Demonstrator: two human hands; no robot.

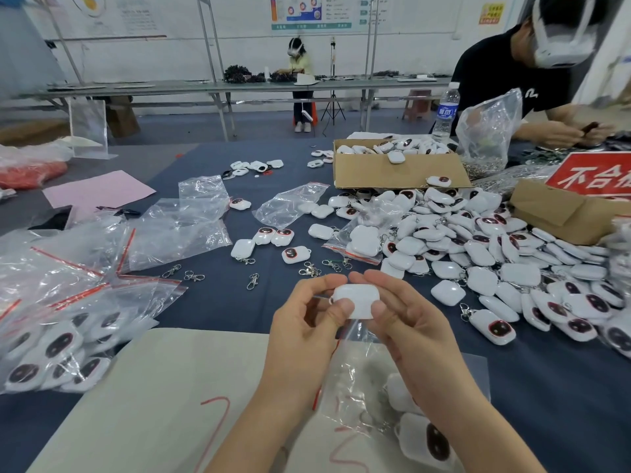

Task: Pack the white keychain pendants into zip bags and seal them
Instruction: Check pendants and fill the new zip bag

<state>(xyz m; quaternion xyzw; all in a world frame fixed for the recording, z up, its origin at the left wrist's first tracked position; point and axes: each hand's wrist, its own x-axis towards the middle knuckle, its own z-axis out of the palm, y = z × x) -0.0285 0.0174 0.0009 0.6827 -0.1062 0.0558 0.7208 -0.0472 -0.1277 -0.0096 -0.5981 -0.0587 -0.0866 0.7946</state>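
White pendant (356, 299), smooth rounded plastic, near centre: I see left hand (307, 324) and right hand (408, 324) both pinching it above crinkled clear zip bag (355, 384); glossy pendant heap (481, 280) right.

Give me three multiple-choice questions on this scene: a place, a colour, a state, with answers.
1. The loose pendant pile lies on the person's: A. left B. right C. lap
2. The paper sheet at far left is: A. pink B. green C. yellow
3. The held pendant is: A. pinched between left hand and right hand B. lying in a box C. sealed away
Answers: B, it spreads past the right hand; A, plainly pink; A, both thumbs press it above the zip bag.
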